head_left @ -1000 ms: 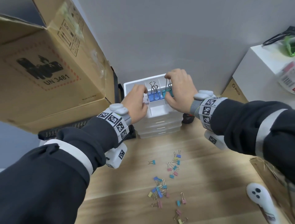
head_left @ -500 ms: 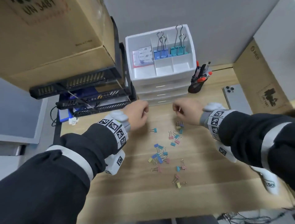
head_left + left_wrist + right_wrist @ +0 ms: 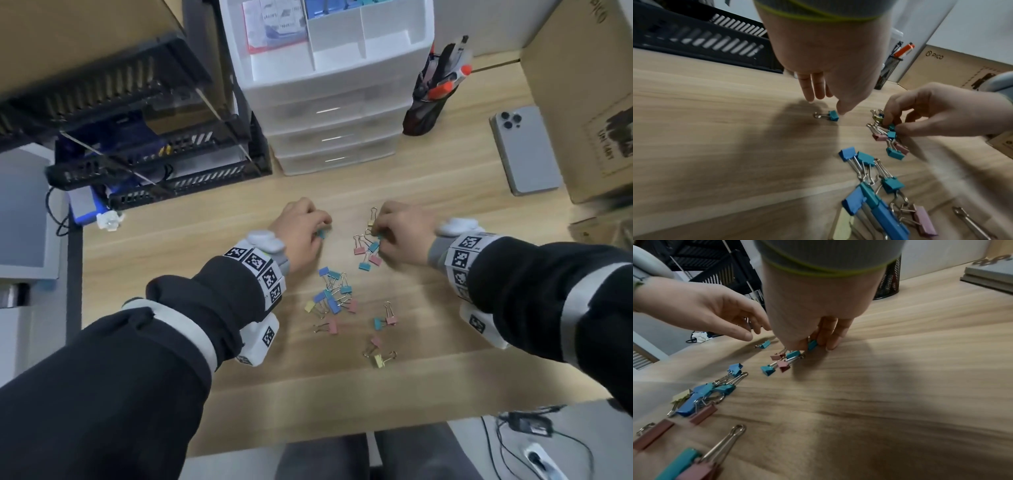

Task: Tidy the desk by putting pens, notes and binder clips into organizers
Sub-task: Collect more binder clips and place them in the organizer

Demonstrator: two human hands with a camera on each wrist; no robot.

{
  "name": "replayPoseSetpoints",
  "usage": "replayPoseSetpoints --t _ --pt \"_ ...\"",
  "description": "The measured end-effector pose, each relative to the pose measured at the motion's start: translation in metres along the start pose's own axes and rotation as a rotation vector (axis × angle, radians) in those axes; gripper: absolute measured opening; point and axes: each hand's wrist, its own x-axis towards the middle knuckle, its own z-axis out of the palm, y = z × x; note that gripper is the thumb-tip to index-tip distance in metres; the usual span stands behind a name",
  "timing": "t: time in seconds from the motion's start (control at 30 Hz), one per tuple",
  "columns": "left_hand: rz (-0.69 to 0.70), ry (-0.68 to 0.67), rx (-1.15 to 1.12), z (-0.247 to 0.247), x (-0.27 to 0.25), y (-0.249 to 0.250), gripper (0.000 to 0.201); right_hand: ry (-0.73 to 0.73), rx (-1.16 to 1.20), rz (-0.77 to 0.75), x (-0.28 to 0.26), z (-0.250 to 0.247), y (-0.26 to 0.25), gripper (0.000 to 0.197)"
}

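Several coloured binder clips (image 3: 334, 298) lie scattered on the wooden desk (image 3: 205, 359). My left hand (image 3: 317, 229) hovers with straight fingers over a lone teal clip (image 3: 321, 234). In the left wrist view its thumb tip (image 3: 840, 112) is right beside that teal clip (image 3: 833, 115) without gripping it. My right hand (image 3: 378, 234) pinches another teal clip (image 3: 812, 344) between thumb and fingers at the top of a small cluster of pink and teal clips (image 3: 780, 363). The white drawer organizer (image 3: 329, 92) stands at the back; blue and teal clips and notes sit in its top tray.
A black mesh pen cup (image 3: 428, 106) with pens stands right of the organizer. A grey phone (image 3: 524, 150) lies face down at the right, beside a cardboard box (image 3: 582, 102). Black stacked file trays (image 3: 137, 164) fill the back left.
Both hands came down from the organizer's top tray to the loose clips on the desk. My right hand has pinched a teal clip; my left has reached the lone teal one.
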Motion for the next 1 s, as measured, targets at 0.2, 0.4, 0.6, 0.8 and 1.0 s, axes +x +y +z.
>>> replayPoseSetpoints --t 0.2,0.4,0.6,0.8,1.0 --pt "-0.033 -0.126 0.087 0.01 0.009 0.003 0.021 -0.043 -0.045 0.039 0.0 -0.005 0.001 0.009" --pt "-0.1 -0.13 0.091 0.004 0.004 0.008 0.018 -0.006 0.156 0.129 -0.003 -0.008 0.001 0.014" --pt "-0.197 -0.243 0.1 0.0 -0.001 0.008 0.03 -0.101 0.228 0.23 -0.003 -0.008 -0.011 0.021" --pt "-0.084 -0.317 0.105 0.005 -0.015 0.005 0.014 -0.126 0.038 0.224 -0.002 0.006 -0.022 0.018" --pt "0.012 -0.292 0.153 0.027 -0.017 0.007 0.024 -0.066 -0.129 0.214 -0.002 0.013 -0.024 0.02"
